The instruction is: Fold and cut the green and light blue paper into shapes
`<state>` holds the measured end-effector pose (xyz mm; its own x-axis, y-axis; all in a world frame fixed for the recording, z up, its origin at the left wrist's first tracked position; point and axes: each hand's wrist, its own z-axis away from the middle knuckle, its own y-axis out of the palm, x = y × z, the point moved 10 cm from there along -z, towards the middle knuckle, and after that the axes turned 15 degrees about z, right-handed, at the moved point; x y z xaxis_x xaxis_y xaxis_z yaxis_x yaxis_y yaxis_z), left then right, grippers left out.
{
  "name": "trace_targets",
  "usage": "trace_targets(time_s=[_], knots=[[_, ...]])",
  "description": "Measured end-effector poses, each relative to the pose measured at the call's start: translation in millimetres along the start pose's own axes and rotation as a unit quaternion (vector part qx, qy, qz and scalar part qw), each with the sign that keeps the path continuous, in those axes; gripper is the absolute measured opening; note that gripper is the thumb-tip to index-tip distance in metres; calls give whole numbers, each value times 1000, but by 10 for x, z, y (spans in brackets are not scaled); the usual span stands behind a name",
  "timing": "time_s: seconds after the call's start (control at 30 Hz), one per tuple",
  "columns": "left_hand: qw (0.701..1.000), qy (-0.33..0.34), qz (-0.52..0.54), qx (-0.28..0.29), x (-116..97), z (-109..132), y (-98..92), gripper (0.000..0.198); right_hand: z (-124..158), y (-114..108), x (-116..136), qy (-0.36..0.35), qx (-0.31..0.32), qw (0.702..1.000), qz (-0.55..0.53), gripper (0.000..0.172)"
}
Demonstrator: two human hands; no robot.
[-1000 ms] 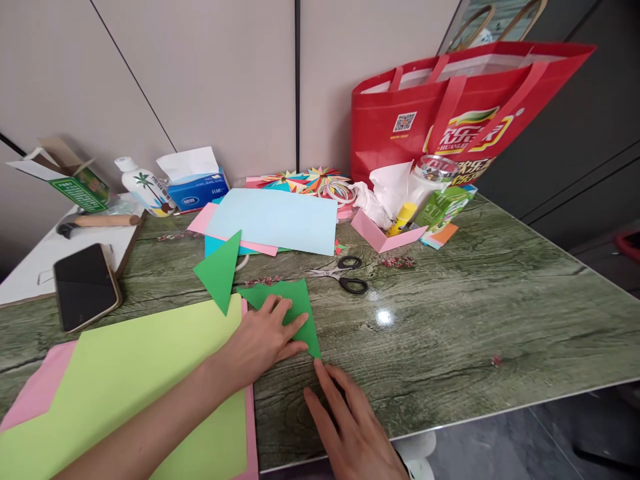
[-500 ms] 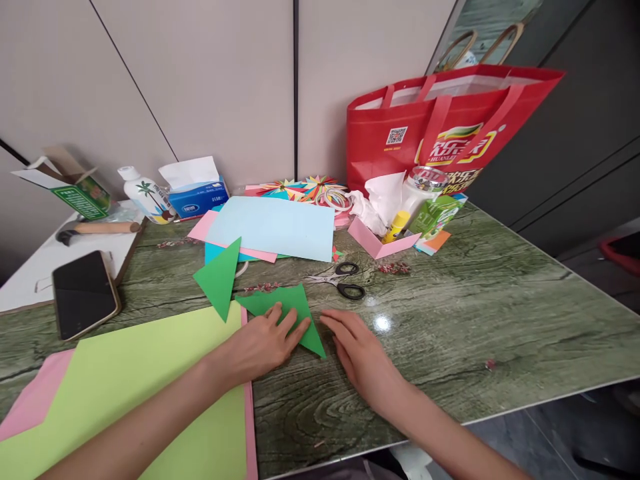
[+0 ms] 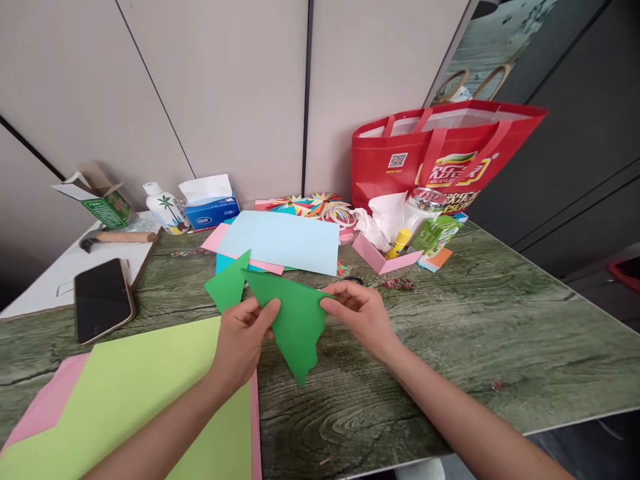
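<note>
Left hand [image 3: 241, 337] and right hand [image 3: 367, 320], set apart, both pinch one green paper [image 3: 297, 327] (its one edge is wavy).

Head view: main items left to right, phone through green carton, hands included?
Phone → white bottle → blue tissue box → left hand → held green paper → right hand → yellow tube → green carton

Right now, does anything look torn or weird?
Yes: the green paper in the left hand and right hand has a wavy, jagged lower-right edge, odd beside its straighter sides. I can't tell torn from cut.
</note>
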<state>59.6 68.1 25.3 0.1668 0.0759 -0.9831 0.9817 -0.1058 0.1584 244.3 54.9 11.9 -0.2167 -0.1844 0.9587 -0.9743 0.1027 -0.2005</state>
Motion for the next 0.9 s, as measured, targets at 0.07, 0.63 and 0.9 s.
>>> trace_targets(time_s=[0.07,0.63,0.9], knots=[[989,-91,119,-13,158,27,40,29,-9,37,-18,49,12,998,-22,19],[954,-200,223,-26,699,-143,-132,16,-108,74,-354,84,35,994,62,20],[945,-230,229,-35,751,-48,-99,24,-55,104,-447,114,33,992,50,25]])
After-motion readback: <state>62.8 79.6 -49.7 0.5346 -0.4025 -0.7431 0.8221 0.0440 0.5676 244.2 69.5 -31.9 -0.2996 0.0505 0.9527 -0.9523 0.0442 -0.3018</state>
